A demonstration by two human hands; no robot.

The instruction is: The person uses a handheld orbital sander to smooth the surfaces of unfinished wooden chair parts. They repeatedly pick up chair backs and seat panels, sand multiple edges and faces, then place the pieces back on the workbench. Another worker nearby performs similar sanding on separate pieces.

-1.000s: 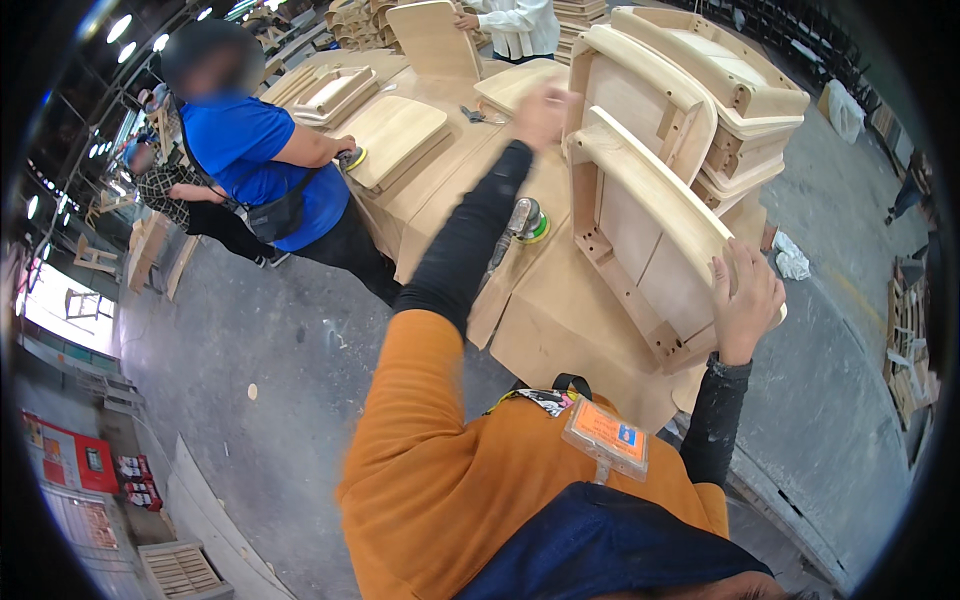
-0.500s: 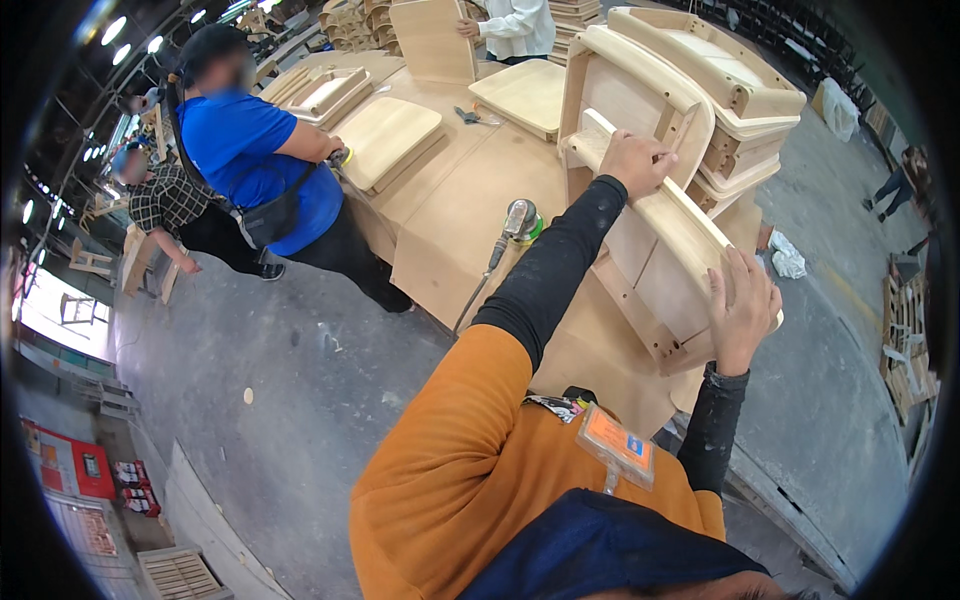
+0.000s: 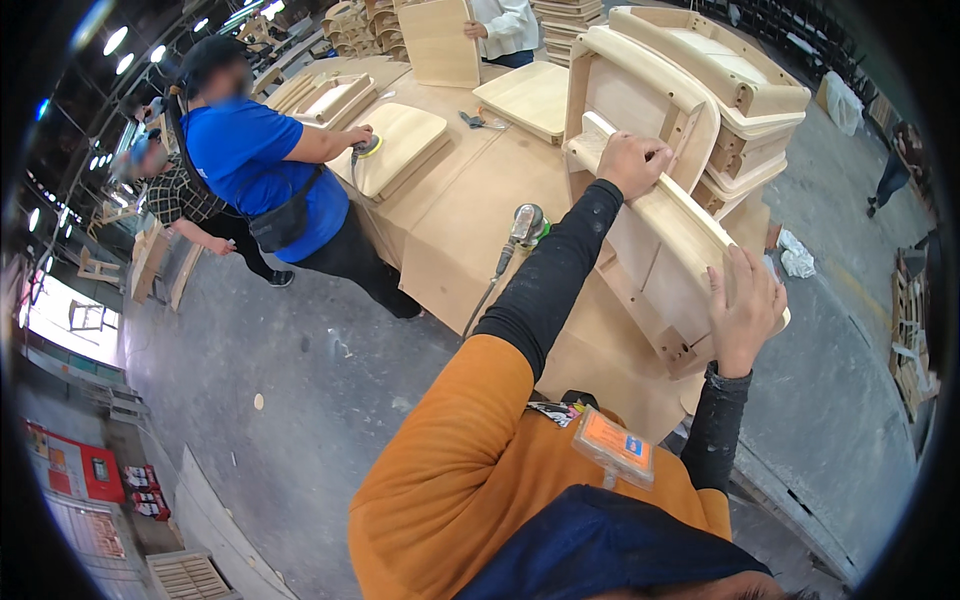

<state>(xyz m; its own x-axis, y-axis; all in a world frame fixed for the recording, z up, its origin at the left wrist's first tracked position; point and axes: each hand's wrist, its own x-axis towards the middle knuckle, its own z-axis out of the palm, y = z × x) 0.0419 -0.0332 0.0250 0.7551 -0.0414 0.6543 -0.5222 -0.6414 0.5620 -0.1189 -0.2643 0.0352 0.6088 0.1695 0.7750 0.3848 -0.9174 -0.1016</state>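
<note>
A pale wooden seat frame (image 3: 682, 215) stands tilted on its edge on the table in front of me, its hollow inner side with corner blocks partly showing. My left hand (image 3: 634, 165) is curled over its upper rail, fingers bent; whether anything small is tucked in them is hidden. At the near right end of the same rail, my right hand (image 3: 746, 308) grips with its fingers laid over the edge. A sander (image 3: 527, 226) with a hose rests on the table left of my left forearm, apart from both hands.
More seat frames (image 3: 735, 65) are stacked behind mine. Across the brown-covered table (image 3: 480, 190), a person in blue (image 3: 260, 150) holds a sander (image 3: 371, 146) on a seat panel (image 3: 405, 140). Another panel (image 3: 530, 98) lies farther back, where someone's hand (image 3: 474, 29) steadies an upright board (image 3: 440, 42).
The co-worker in blue has slid their sander right across the panel. My hands keep almost the same hold on the seat frame. The whole view has shifted slightly.
</note>
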